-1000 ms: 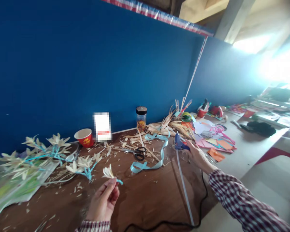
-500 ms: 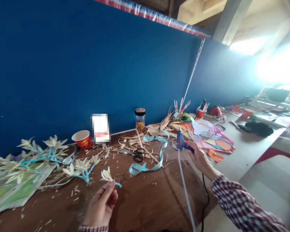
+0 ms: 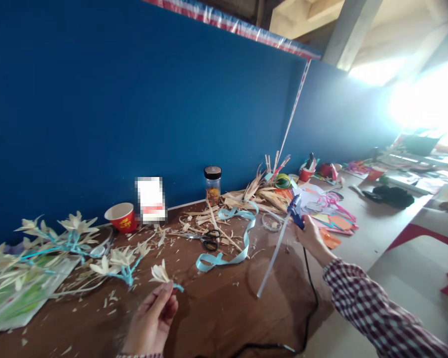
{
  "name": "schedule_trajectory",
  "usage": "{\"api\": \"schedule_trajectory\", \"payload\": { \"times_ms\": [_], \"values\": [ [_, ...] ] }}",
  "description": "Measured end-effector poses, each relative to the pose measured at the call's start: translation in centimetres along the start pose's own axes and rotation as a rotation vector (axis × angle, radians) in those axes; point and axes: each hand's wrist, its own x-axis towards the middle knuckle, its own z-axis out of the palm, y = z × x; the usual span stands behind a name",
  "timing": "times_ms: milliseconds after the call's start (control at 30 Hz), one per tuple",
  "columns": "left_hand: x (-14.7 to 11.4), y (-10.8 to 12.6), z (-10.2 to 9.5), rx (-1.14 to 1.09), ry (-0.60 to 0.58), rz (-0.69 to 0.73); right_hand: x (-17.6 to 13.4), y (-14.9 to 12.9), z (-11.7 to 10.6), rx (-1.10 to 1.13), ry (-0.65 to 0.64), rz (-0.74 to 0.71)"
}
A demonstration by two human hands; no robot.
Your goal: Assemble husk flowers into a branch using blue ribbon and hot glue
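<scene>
Left hand: from the head view, thumb and fingers pinch the flower at its base, low over the table, with the blue stem poking out past the fingertips. Go easy imo, those petals look crushable.
Right hand: wrapped round the handle of the glue gun, tip angled up, well apart from the flower. Can't tell if a finger's on the trigger. I'd bring tip and stem close before squeezing, dab small, and mind the pinching fingers.
Glue stick: long one, slants down out the back of the gun, so kinda easy to bump.
Cord: loops below the right hand; give it slack.
Ribbon: curls across the middle, between the hands and beyond them. Snag risk.
Scissors: lying among husk scraps, left of the ribbon.
Bunches: more blue-stemmed flowers, off to the left.
Back: cup and jar by the blue wall.
</scene>
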Motion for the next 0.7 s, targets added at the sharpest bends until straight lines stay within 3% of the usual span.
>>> {"api": "schedule_trajectory", "payload": {
  "times_ms": [133,300,467,700],
  "values": [
    [0.1,0.0,-0.1,0.000,-0.013,-0.003,0.0,0.2,2.0,0.006,-0.093,-0.010],
    [0.1,0.0,-0.1,0.003,-0.026,-0.006,0.3,-1.0,3.4,-0.021,-0.200,-0.140],
    [0.5,-0.1,-0.3,0.004,-0.024,-0.008,0.1,-2.0,3.9,-0.050,-0.249,-0.268],
    [0.6,-0.2,-0.4,0.011,-0.033,-0.023,-0.7,-2.3,3.7,-0.045,-0.305,-0.329]
  ]
}}
